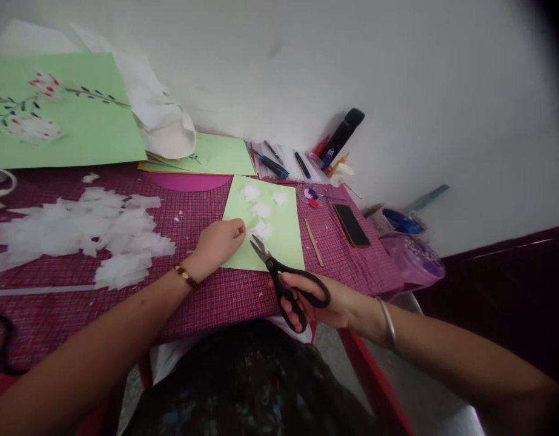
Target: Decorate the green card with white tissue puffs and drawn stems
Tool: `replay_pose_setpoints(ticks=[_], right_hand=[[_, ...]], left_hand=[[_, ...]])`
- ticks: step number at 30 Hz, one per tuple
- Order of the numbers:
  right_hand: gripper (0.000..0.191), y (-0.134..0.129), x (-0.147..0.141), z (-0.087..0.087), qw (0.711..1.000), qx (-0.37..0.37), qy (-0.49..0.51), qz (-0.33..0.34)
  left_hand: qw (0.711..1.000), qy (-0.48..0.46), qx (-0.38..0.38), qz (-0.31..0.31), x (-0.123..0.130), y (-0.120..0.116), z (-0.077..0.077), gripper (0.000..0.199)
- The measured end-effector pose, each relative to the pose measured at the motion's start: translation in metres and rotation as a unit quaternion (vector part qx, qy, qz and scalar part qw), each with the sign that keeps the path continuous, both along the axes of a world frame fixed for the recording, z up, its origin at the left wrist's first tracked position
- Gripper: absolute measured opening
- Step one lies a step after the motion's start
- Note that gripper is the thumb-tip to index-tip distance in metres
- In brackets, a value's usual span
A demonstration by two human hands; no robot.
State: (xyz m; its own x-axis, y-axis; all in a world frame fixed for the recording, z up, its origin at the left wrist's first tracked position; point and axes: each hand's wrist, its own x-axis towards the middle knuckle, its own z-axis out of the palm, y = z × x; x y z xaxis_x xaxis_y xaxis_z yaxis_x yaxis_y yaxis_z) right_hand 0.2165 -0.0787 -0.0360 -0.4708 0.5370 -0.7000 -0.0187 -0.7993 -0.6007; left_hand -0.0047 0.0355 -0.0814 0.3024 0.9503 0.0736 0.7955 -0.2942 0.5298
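Black-handled scissors [281,272] are in my right hand [313,300], fingers through the loops. Their blades are slightly apart and point at a white tissue tuft [262,230], the nearest of several on a light green sheet [283,245]. My left hand [222,239] is over the sheet's left edge, with thumb and fingertips pinched together beside that tuft. A wisp of white seems to be at the fingertips, too small to make out for certain. The other tufts lie farther up the sheet.
Many white tissue pieces [79,227] cover the left of the checked tablecloth [192,309]. A green card with painted flowers [92,133] leans at the back left. To the right lie a wooden stick [314,242], a phone [350,224] and pens [301,165]; purple tubs [410,260] stand beyond.
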Motion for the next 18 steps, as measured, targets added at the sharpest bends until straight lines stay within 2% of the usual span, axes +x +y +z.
replay_pose_setpoints(ticks=[4, 9, 12, 15, 17, 18], right_hand=[[0.045, 0.004, -0.01, -0.004, 0.999, 0.016, -0.025, -0.024], [0.046, 0.008, -0.018, -0.007, 0.998, 0.043, -0.038, -0.04], [0.047, 0.008, -0.018, -0.007, 0.997, 0.046, -0.037, -0.041], [0.048, 0.006, -0.016, -0.008, 0.998, 0.038, -0.026, -0.043], [0.047, 0.005, -0.015, -0.009, 0.998, 0.033, -0.02, -0.044], [0.046, 0.004, -0.015, -0.01, 0.998, 0.031, -0.018, -0.042]], left_hand=[[0.999, -0.027, -0.008, 0.016, 0.0, 0.0, 0.001, 0.016], [1.0, -0.011, -0.006, 0.009, 0.002, 0.002, -0.003, 0.014], [0.999, -0.049, -0.003, 0.011, -0.009, 0.008, -0.001, 0.01], [0.994, -0.017, 0.078, 0.081, -0.029, 0.014, 0.009, 0.011], [0.976, 0.039, 0.168, 0.132, -0.038, 0.014, 0.017, 0.029], [0.969, 0.056, 0.197, 0.137, -0.039, 0.014, 0.019, 0.038]])
